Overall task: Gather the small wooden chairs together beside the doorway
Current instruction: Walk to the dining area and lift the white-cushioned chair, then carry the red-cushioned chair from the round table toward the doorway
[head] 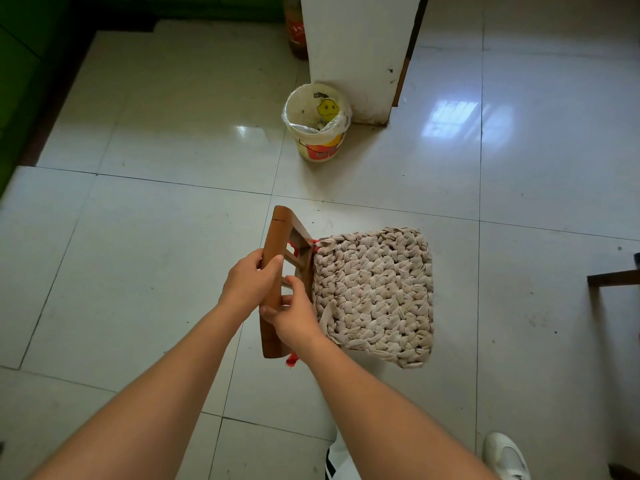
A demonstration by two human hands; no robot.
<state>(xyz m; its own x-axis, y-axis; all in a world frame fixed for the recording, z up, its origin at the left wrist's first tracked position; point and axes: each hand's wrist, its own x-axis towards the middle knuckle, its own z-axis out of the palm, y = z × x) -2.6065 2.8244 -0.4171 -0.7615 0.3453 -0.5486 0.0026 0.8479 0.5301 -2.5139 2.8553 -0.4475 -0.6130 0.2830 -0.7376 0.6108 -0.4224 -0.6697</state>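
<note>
The floor (pixel 138 271) is covered with large pale glossy tiles, and a window reflection is seen on it at the right. A white wall end (pixel 356 46) stands at the top centre, with a dark door frame edge along its right side. The small wooden chair (pixel 277 258) is found in the middle of the view, below this wall end, and it is held by its brown backrest. Its seat is covered by a woven beige cushion (pixel 375 296), tied on with red strings. The backrest is clamped by both hands: the left hand (pixel 251 282) is closed on the top rail, and the right hand (pixel 294 315) is closed lower, on the rail and a slat. A lined yellow bucket (pixel 318 123) stands just beside the wall end. A white shoe (pixel 505 455) is seen at the bottom right.
</note>
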